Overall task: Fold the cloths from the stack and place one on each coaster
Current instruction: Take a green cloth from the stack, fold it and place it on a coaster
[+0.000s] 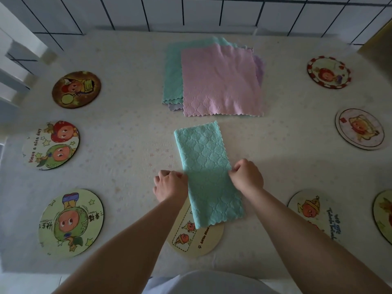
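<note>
I see a long teal cloth (209, 175) lying in the middle of the table (127, 128). It is folded into a narrow strip that runs away from me. Its near end lies over the top of a pale yellow coaster (197, 238) close to me.

My left hand (169, 184) pinches the left edge of the teal cloth near its middle, with the fingers curled in. My right hand (247, 177) pinches the right edge across from it, fingers curled too. Both hands sit low on the cloth.

Farther back is the stack of cloths (214, 78). A pink cloth (222, 81) lies flat on top. A green one (172, 75) sticks out on the left side, and a purple one (259, 66) peeks out on the right and at the front corner. The stack is just beyond the far end of the teal cloth, not touching it.

Round picture coasters sit down both sides. On the left I see a brown one (76, 89), a white one with red and green fruit (51, 145), and a green one (71, 222). On the right I see one with a red rim (328, 72), a pale one (360, 129), and one with an orange figure (314, 211). Another sits at the right edge (384, 215), cut off. None of these has a cloth on it.
</note>
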